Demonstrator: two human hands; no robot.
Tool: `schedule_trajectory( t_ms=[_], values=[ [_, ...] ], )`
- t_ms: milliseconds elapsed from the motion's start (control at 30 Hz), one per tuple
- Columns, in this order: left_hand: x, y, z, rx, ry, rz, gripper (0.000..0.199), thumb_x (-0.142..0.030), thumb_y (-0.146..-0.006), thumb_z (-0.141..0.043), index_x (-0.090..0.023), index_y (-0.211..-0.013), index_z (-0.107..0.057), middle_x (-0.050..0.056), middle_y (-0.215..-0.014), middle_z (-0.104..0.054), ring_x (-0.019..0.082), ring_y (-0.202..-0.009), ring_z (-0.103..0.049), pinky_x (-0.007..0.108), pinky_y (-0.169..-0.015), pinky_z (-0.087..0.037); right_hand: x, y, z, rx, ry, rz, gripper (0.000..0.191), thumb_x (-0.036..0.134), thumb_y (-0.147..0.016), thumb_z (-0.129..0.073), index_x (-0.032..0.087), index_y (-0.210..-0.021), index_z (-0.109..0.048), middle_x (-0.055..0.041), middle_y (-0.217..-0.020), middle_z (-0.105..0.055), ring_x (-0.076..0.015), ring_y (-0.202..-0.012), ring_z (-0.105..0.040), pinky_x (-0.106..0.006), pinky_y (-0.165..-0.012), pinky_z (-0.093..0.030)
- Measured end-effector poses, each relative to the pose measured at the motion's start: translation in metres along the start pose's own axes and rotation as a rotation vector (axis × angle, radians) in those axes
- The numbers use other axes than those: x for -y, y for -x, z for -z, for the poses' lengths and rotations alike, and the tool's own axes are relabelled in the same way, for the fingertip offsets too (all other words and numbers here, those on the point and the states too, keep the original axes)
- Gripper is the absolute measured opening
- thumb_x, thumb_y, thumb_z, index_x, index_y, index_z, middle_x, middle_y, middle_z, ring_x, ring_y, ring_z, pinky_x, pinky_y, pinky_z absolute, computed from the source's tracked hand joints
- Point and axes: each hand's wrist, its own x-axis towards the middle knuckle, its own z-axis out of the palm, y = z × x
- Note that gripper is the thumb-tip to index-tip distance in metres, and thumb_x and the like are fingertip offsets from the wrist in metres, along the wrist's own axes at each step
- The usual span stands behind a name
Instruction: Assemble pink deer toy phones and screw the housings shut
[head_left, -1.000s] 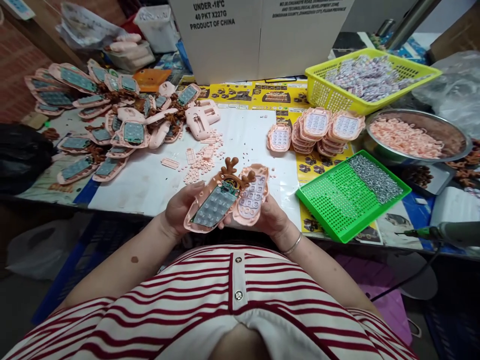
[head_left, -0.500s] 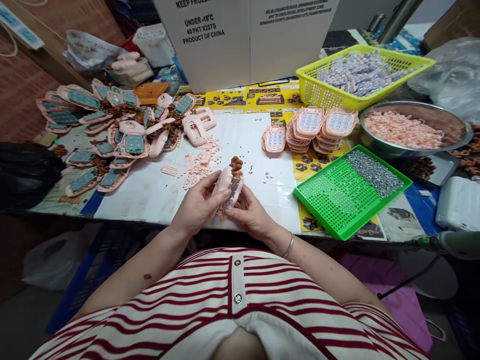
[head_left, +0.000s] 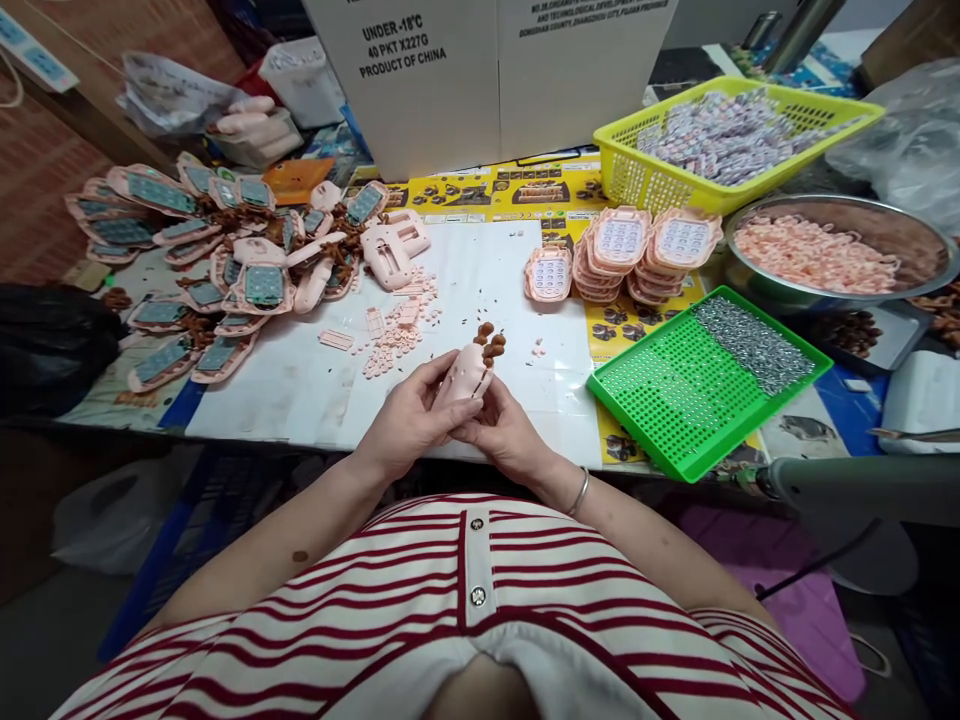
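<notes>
A pink plastic toy phone casing (head_left: 462, 377) with brown rounded knobs (head_left: 490, 345) at its top end is held between both hands near the table's front edge. My left hand (head_left: 409, 410) grips its left side, thumb across the lower part. My right hand (head_left: 510, 425) holds the right side from below, its fingertips partly hidden behind the casing. The two halves lie nearly together, with a thin dark seam between them. Small pink buttons (head_left: 390, 345) are scattered on the white sheet beyond my left hand.
Pink shells with green circuit boards (head_left: 266, 287) pile up at left. Stacked keypad halves (head_left: 621, 240) stand right of centre. A green tray (head_left: 645, 400) holds screws (head_left: 754, 345). Behind are a yellow basket (head_left: 622, 170) of small packets, a metal bowl (head_left: 930, 262) of pink pieces and a carton (head_left: 427, 110).
The casing's halves have come together, covering the inside that showed before. Both hands have turned the casing slightly, its top tipping to the right.
</notes>
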Motion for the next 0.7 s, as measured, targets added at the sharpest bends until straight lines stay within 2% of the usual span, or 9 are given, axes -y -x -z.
schedule_trajectory(
  t_ms=[100,167,267,333,367,433,533,633,700],
  values=[
    [0.001,-0.002,0.005,0.025,0.034,0.009,0.077,-0.037,-0.069,-0.093,-0.017,-0.136,-0.062,0.015,-0.143,-0.064,0.031,-0.135,-0.057,0.039,-0.114,-0.043,0.002,0.004,0.003,0.029,0.029,-0.004,0.085,0.033,-0.063,-0.093,0.028,-0.137,-0.053,-0.0057,-0.126,-0.068,-0.022,-0.122,-0.063,-0.04,-0.109,-0.053],
    [0.0,-0.003,0.011,0.049,0.127,0.054,0.075,-0.044,-0.065,-0.094,-0.017,-0.13,-0.066,0.015,-0.138,-0.067,0.031,-0.13,-0.061,0.038,-0.108,-0.047,0.005,0.006,0.006,0.127,0.026,-0.044,0.083,0.037,-0.063,-0.093,0.026,-0.136,-0.054,-0.0046,-0.122,-0.068,-0.0197,-0.116,-0.064,-0.037,-0.107,-0.052],
    [-0.001,-0.005,0.019,0.142,0.321,0.19,0.07,-0.053,-0.06,-0.094,-0.015,-0.115,-0.073,0.015,-0.121,-0.075,0.03,-0.107,-0.072,0.039,-0.092,-0.057,0.01,0.009,0.011,0.326,0.038,-0.137,0.081,0.044,-0.059,-0.094,0.022,-0.129,-0.059,-0.0011,-0.107,-0.067,-0.0163,-0.1,-0.064,-0.034,-0.098,-0.053],
    [0.0,-0.006,0.02,0.146,0.4,0.219,0.063,-0.049,-0.057,-0.096,-0.013,-0.105,-0.076,0.013,-0.105,-0.079,0.026,-0.089,-0.074,0.036,-0.082,-0.059,0.014,0.01,0.011,0.369,0.117,-0.135,0.071,0.056,-0.063,-0.089,0.018,-0.118,-0.064,-0.0016,-0.099,-0.066,-0.0165,-0.093,-0.063,-0.034,-0.092,-0.054],
    [0.002,-0.006,0.019,0.109,0.426,0.199,0.059,-0.044,-0.057,-0.097,-0.012,-0.102,-0.076,0.011,-0.1,-0.079,0.023,-0.084,-0.074,0.033,-0.079,-0.058,0.016,0.011,0.01,0.344,0.198,-0.097,0.068,0.062,-0.068,-0.083,0.017,-0.114,-0.064,-0.0031,-0.099,-0.066,-0.0176,-0.093,-0.063,-0.035,-0.09,-0.054],
    [0.005,-0.007,0.015,-0.006,0.467,0.125,0.05,-0.035,-0.059,-0.098,-0.014,-0.098,-0.075,0.008,-0.094,-0.079,0.02,-0.082,-0.073,0.028,-0.078,-0.057,0.02,0.014,0.006,0.212,0.444,0.044,0.064,0.068,-0.081,-0.068,0.016,-0.118,-0.062,-0.0081,-0.106,-0.068,-0.0209,-0.097,-0.064,-0.038,-0.091,-0.054],
    [0.008,-0.006,0.008,-0.091,0.507,0.041,0.044,-0.026,-0.059,-0.097,-0.018,-0.095,-0.073,0.003,-0.095,-0.079,0.017,-0.086,-0.073,0.025,-0.08,-0.055,0.024,0.02,-0.001,0.02,0.842,0.288,0.053,0.058,-0.099,-0.046,0.018,-0.133,-0.052,-0.0139,-0.118,-0.069,-0.0233,-0.104,-0.067,-0.039,-0.091,-0.055],
    [0.006,-0.003,0.003,-0.088,0.52,0.015,0.043,-0.025,-0.057,-0.098,-0.02,-0.091,-0.071,0.0,-0.091,-0.078,0.015,-0.084,-0.073,0.024,-0.08,-0.055,0.025,0.023,-0.005,0.001,1.089,0.444,0.044,0.05,-0.105,-0.034,0.019,-0.132,-0.05,-0.0136,-0.108,-0.072,-0.022,-0.09,-0.07,-0.035,-0.077,-0.055],
    [0.003,-0.001,0.002,-0.102,0.518,0.0,0.043,-0.025,-0.056,-0.098,-0.02,-0.088,-0.071,0.0,-0.092,-0.078,0.015,-0.085,-0.072,0.024,-0.081,-0.055,0.024,0.023,-0.004,0.008,1.152,0.473,0.044,0.051,-0.105,-0.034,0.019,-0.129,-0.05,-0.012,-0.101,-0.072,-0.0213,-0.08,-0.069,-0.033,-0.069,-0.053]
  ],
)
